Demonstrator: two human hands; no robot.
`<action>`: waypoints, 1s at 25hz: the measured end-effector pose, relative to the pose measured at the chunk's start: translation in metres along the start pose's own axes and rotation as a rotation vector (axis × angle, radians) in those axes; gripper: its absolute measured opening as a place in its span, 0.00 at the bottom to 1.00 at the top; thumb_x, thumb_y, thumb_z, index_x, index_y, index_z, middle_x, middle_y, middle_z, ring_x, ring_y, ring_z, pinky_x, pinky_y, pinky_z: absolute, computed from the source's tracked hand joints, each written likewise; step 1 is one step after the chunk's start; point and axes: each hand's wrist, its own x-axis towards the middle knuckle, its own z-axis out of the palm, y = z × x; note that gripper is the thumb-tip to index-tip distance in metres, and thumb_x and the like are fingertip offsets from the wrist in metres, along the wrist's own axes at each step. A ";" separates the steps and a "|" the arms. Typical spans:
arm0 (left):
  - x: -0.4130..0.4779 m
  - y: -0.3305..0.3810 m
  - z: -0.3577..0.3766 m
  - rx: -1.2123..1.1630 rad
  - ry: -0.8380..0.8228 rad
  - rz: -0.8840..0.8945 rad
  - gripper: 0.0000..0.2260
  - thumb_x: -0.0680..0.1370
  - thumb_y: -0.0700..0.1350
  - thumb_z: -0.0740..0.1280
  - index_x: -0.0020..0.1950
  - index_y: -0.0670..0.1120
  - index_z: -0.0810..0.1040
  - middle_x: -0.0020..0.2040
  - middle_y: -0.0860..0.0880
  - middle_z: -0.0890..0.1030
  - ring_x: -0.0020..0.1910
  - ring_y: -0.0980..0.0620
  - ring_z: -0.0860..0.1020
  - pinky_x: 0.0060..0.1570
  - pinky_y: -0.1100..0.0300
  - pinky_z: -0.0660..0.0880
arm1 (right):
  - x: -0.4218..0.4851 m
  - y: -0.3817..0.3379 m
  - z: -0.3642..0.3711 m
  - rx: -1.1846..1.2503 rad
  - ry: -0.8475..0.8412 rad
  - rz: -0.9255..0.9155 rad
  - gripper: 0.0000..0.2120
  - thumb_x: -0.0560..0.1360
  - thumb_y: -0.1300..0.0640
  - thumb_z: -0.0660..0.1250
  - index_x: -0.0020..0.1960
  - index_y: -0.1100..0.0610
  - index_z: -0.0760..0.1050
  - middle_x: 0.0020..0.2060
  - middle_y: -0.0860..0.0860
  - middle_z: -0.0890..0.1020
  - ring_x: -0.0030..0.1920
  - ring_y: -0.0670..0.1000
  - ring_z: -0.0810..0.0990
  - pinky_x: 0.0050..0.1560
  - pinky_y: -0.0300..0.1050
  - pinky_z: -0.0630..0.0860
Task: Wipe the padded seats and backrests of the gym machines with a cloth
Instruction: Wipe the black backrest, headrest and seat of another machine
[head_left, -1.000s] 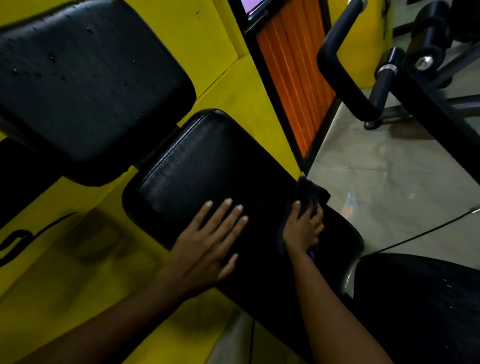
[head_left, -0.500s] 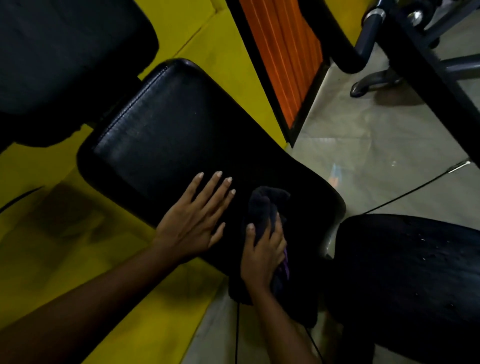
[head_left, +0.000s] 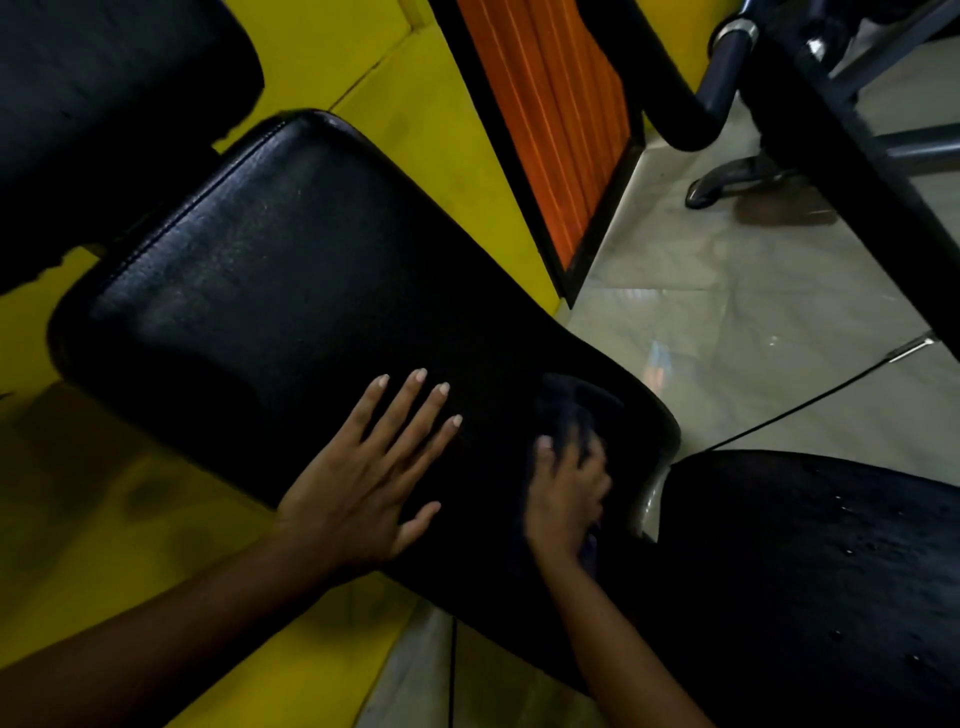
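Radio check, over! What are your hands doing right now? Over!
Left hand flat on black pad. Right hand grips dark cloth on pad. Nothing in the way.

gym, black padded machine seats (head_left: 291, 291), steel machine frame (head_left: 852, 171)

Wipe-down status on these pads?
Done: the centre pad shows no droplets on its upper part. In hand: right hand grips the cloth on its lower end, left hand flat beside it. Left: the lower-right pad is speckled with droplets; top-left pad too dark to judge.
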 end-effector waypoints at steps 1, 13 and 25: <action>0.002 0.003 -0.001 -0.032 0.002 -0.013 0.33 0.73 0.59 0.52 0.74 0.41 0.63 0.75 0.37 0.60 0.75 0.37 0.55 0.72 0.39 0.50 | -0.012 -0.016 0.004 -0.007 0.016 -0.183 0.24 0.78 0.44 0.53 0.72 0.50 0.63 0.71 0.57 0.65 0.64 0.61 0.65 0.62 0.56 0.64; 0.061 0.059 0.038 -0.093 0.054 0.085 0.33 0.76 0.59 0.49 0.73 0.39 0.63 0.74 0.35 0.61 0.75 0.36 0.57 0.72 0.41 0.49 | 0.111 0.080 0.017 0.155 0.162 0.256 0.24 0.80 0.52 0.56 0.72 0.63 0.61 0.73 0.60 0.60 0.71 0.63 0.58 0.68 0.51 0.56; 0.065 0.060 0.039 -0.056 0.031 0.104 0.32 0.76 0.58 0.48 0.74 0.39 0.63 0.74 0.35 0.61 0.75 0.36 0.57 0.73 0.41 0.47 | -0.043 0.077 0.014 0.044 -0.114 -0.054 0.37 0.74 0.32 0.42 0.73 0.55 0.61 0.74 0.52 0.61 0.71 0.56 0.60 0.68 0.50 0.57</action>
